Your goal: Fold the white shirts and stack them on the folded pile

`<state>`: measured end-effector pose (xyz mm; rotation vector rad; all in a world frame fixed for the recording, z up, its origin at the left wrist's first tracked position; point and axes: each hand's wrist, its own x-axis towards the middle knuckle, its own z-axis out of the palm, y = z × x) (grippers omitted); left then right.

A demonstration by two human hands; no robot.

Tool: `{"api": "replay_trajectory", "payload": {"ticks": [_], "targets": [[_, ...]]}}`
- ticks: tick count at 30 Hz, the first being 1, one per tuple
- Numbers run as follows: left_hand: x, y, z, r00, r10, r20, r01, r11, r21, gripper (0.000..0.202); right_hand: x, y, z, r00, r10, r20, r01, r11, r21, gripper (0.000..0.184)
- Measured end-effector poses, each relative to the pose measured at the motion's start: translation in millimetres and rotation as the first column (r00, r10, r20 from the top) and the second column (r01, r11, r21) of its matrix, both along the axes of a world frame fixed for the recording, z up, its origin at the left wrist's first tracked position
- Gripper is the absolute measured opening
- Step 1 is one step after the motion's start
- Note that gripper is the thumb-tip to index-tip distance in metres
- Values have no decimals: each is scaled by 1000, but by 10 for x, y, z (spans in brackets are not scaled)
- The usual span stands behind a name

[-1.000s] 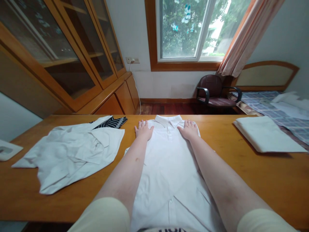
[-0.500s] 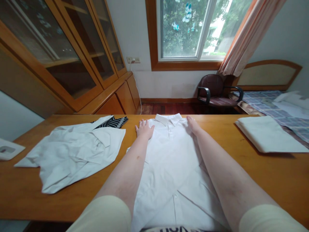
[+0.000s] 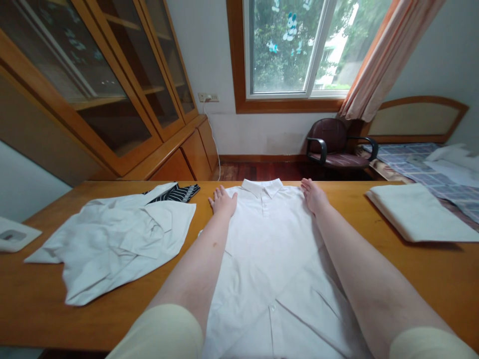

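Observation:
A white collared shirt [image 3: 267, 249] lies front up on the wooden table, its collar toward the far edge and its lower part toward me. Creases run across the lower front near a button. My left hand [image 3: 223, 202] lies flat with fingers spread on the shirt's left shoulder, partly over the bare wood. At the opposite shoulder, my right hand [image 3: 315, 196] touches the cloth with its outer side, fingers stretched out and pointing away from me. Neither hand grips the fabric. My forearms cover parts of the shirt's side edges.
On the left of the table [image 3: 33, 304] are a crumpled white garment [image 3: 112, 239], a black striped cloth [image 3: 179, 193] and a white object [image 3: 17, 234]. A folded white cloth [image 3: 422, 212] lies on the right. Beyond stand an armchair [image 3: 333, 144] and a glass-door cabinet [image 3: 172, 124].
My right hand has moved to the right, away from the collar, and the shirt's right shoulder looks spread wider. My left hand has stayed almost in place. The view has tilted slightly up.

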<state>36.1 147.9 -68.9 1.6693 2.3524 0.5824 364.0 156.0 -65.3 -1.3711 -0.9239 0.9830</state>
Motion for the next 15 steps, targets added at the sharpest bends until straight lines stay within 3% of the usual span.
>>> {"api": "replay_trajectory", "payload": {"ticks": [2, 5, 10, 15], "targets": [[-49, 4, 21, 986, 47, 157, -58, 996, 63, 67, 115, -75, 12, 967, -76, -242, 86, 996, 35, 23], [-178, 5, 55, 942, 80, 326, -117, 989, 94, 54, 215, -195, 14, 938, -115, -328, 142, 988, 58, 13], [-416, 1, 95, 915, 91, 393, -146, 983, 113, 48, 189, -284, 47, 963, -127, -239, 144, 988, 55, 16], [-476, 51, 146, 909, 83, 408, -138, 985, 107, 42, 163, -193, 128, 995, -84, -60, 72, 981, -179, 11]]}}
